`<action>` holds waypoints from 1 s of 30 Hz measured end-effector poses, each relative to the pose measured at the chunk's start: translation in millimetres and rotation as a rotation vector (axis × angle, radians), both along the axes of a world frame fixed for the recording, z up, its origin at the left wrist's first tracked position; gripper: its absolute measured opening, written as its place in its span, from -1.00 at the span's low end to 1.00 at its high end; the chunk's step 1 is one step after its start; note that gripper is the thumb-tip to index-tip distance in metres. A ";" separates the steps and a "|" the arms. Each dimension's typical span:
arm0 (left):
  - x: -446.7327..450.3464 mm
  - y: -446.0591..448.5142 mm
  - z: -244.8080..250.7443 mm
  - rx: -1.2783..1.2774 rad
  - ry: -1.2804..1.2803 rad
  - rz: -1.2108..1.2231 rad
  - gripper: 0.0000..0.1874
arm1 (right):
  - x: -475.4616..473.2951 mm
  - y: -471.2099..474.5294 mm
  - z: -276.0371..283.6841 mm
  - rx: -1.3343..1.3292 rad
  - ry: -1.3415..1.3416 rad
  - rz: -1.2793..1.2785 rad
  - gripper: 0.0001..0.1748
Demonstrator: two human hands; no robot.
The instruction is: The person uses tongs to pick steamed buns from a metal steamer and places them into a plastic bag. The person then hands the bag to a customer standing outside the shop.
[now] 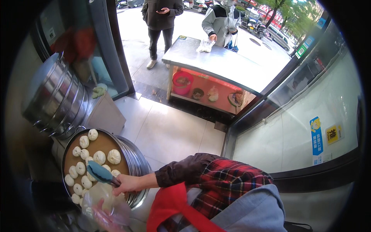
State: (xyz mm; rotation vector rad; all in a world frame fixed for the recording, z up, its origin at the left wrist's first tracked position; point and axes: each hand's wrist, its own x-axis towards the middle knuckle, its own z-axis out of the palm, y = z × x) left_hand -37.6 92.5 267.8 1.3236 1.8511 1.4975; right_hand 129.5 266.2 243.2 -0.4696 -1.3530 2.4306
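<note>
My right hand [125, 183] grips teal-tipped tongs [100, 172], their head over a round steamer tray [111, 139] of white steamed buns [99, 157]. Whether the tongs touch a bun I cannot tell. At the bottom of the view my left hand [101, 210] is blurred behind a clear plastic bag [97, 195] and holds it. The bag hangs at the near edge of the tray and hides some buns there. Under this tray, more metal steamer tiers [136, 153] are stacked.
A tall steel steamer stack [62, 98] stands at the left. Beyond the doorway is a metal-topped counter [220, 59] with a pink basket [182, 82] below. One person there touches a plastic bag [205, 45]; another holds a phone [160, 11]. A glass door [278, 130] bounds the right.
</note>
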 end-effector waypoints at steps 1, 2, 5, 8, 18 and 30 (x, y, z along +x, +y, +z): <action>-4.7 6.5 0.1 -0.125 0.210 0.010 -0.45 | 5.4 5.0 2.5 -0.002 -0.043 0.004 -0.81; -13.4 14.2 1.7 -0.244 0.430 0.015 -0.49 | 11.1 11.9 5.5 -0.014 -0.031 -0.011 -0.81; -43.5 48.9 6.7 -0.212 0.770 0.215 -0.62 | 34.0 39.9 10.5 -0.041 -0.034 -0.216 -0.78; -37.0 87.1 14.5 -0.068 0.676 0.521 -0.65 | 73.0 73.2 5.1 -0.090 -0.061 -0.459 -0.75; 255.2 315.5 -47.5 -0.372 -0.491 -0.306 -0.69 | 220.5 209.0 -42.9 0.105 -0.170 -0.504 -0.71; 272.7 522.4 -103.2 -0.576 -0.418 -0.480 -0.93 | 270.2 390.6 -101.1 -0.062 -0.117 -0.400 -0.69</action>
